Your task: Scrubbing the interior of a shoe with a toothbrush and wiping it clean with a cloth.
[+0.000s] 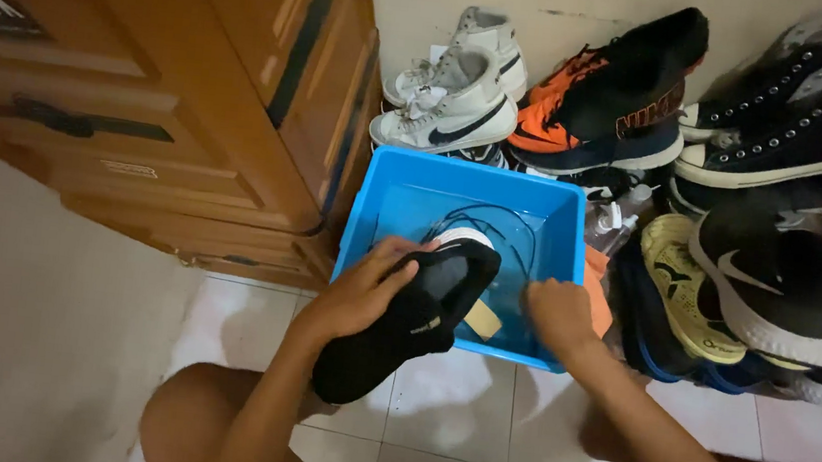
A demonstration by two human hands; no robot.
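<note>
My left hand grips a black sneaker by its side, holding it tilted over the near edge of a blue plastic tub. The shoe's toe points into the tub, and its heel hangs out over the tiled floor. Black laces trail from the shoe into the water in the tub. My right hand rests on the tub's near rim, fingers curled over the edge, just right of the shoe.
A wooden cabinet stands at the left against the tub. Behind and right of the tub lie piled shoes: white sneakers, an orange-and-black pair, black high-tops, a black shoe with a white sole. My bare knees are at the bottom.
</note>
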